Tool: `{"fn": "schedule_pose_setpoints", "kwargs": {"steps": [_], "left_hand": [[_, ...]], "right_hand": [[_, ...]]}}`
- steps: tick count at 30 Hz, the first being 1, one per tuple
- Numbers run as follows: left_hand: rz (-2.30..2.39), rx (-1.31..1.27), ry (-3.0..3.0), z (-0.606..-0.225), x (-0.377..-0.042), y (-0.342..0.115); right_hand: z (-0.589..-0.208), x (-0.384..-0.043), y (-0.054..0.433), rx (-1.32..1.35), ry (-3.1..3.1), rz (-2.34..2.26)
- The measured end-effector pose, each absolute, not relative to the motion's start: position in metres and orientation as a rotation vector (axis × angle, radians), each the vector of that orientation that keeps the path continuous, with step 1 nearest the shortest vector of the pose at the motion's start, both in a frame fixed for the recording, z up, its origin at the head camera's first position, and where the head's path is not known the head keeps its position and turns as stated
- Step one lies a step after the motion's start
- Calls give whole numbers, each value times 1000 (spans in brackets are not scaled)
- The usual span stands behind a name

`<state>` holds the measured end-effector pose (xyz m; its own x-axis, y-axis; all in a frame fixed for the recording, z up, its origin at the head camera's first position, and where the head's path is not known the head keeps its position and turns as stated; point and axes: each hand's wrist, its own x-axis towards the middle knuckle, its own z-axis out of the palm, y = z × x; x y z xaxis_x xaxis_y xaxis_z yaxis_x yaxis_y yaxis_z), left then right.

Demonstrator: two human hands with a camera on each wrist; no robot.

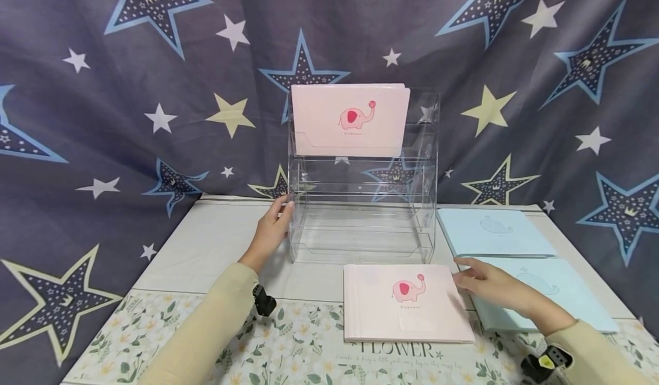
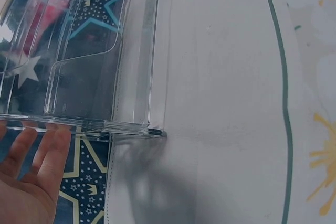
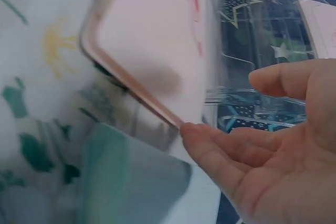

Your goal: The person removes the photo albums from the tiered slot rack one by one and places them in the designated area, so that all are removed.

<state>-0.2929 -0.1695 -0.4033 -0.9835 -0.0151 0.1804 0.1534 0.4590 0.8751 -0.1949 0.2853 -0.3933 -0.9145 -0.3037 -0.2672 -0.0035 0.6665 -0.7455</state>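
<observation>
My left hand (image 1: 269, 229) touches the left side panel of a clear plastic tiered display rack (image 1: 358, 254). In the left wrist view its extended fingers (image 2: 52, 156) lie against the panel's edge. A pink booklet with a red-eared elephant (image 1: 319, 116) leans in the rack's top tier; the lower tiers show through bare. In front of the rack, more pink elephant booklets (image 1: 373, 310) lie flat, their edges layered at the left. My right hand (image 1: 494, 286) is at their right edge, fingertips right at the corner in the right wrist view, thumb (image 3: 278, 80) held apart.
Two piles of light blue whale booklets lie to the right, a far one (image 1: 463, 230) and a near one (image 1: 561, 310) partly behind my right hand. A flower-print cloth (image 1: 288, 345) covers the table's front. A dark star-patterned curtain (image 1: 195, 76) hangs close behind the rack.
</observation>
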Motion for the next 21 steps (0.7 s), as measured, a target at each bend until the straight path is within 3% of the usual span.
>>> {"fn": "schedule_pose_setpoints", "kwargs": {"steps": [9,21], "left_hand": [[-1552,-110,-2540,-403,-293,-168],[-1536,-106,-2550,-403,-292,-169]], "right_hand": [[-371,-206,284,-466,2728,-1328],[-329,-235,261,-537,2887,-1493]]}}
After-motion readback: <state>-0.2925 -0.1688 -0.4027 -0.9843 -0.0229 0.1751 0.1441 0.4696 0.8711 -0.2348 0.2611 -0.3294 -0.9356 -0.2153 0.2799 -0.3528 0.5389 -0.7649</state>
